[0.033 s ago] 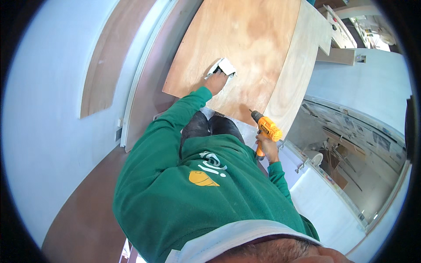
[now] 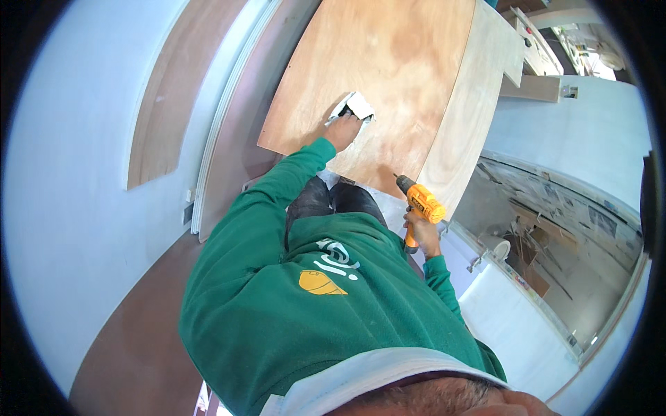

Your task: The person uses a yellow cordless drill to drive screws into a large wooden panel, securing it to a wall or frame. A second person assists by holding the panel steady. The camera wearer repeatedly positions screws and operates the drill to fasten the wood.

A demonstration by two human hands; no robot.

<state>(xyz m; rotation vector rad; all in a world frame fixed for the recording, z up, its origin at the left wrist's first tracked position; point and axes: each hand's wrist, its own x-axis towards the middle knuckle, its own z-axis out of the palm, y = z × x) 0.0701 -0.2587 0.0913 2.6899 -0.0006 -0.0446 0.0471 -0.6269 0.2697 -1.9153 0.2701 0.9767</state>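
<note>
Drill (image 2: 426,203) and packet (image 2: 359,105) are the two things in use on my feed. The drill sits at the near edge of a wide wooden board (image 2: 388,59), on the right, while the white packet lies on the board itself, further forward and to the left.

I judge the work to be partway along. What looks done is the laying out: the board and a paler board (image 2: 473,104) meet along one long seam in front of the person, and the packet is open. What is left I can weigh only from the hands: the drill is up and ready, but I see no item out of the packet and nothing at the drill's bit (image 2: 396,175). From this angle I can't say whether that tip brushes the wood or hangs just over it.

I see the hands well apart. The left hand (image 2: 342,132) is stretched forward on a long reach, green sleeve (image 2: 281,182) crossing the near corner of the board, fingers down in the packet's mouth; they are hidden there, so I cannot tell whether they pinch anything. The right hand (image 2: 425,234) is tucked in near the waist, elbow bent, fingers wrapped around the drill's handle, with the bit pointing forward and leftward over the board.
</note>
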